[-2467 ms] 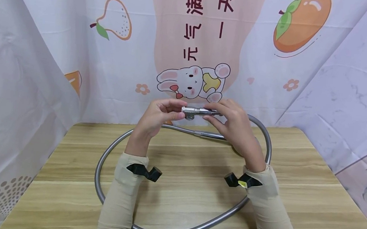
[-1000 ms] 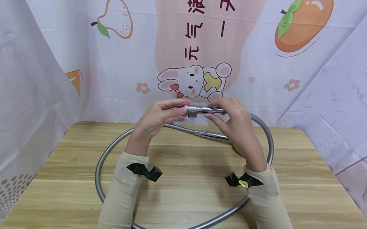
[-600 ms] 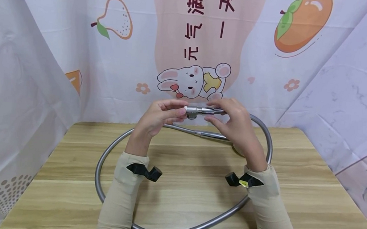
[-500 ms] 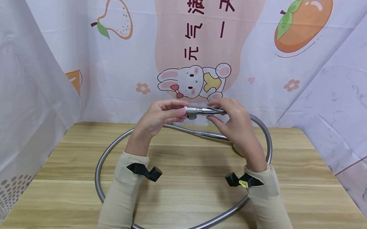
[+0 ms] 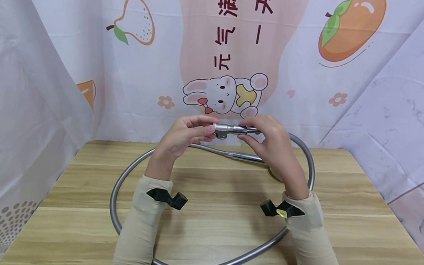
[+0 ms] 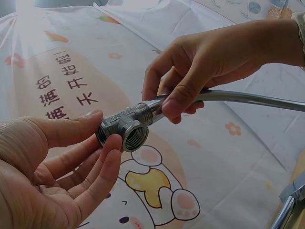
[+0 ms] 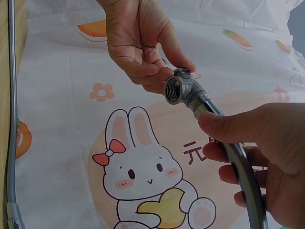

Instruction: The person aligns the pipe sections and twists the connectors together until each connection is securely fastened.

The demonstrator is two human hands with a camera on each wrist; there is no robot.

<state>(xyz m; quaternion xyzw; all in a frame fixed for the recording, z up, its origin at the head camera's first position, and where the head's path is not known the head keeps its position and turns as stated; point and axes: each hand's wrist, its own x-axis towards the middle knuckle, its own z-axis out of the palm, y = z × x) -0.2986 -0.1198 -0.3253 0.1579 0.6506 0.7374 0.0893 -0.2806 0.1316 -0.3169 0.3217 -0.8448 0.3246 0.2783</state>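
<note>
Above the table's back edge, my left hand pinches a silver tee fitting between thumb and fingers. The fitting's side opening, threaded inside, faces out in both wrist views. My right hand holds the chrome end connector of a grey shower hose, thumb on one side and fingers on the other. Fitting and connector lie in one line, end to end. A few outer threads show where they meet; how deep they engage is hidden.
The hose loops over the wooden table beneath both forearms. Behind my right hand lies a chrome shower handle, its head partly hidden by the wrist. A printed curtain hangs close behind the hands.
The fitting and connector have shifted slightly right since the earliest frame, and my left thumb has moved up on the fitting. My right thumb and fingers have shifted about the connector.
</note>
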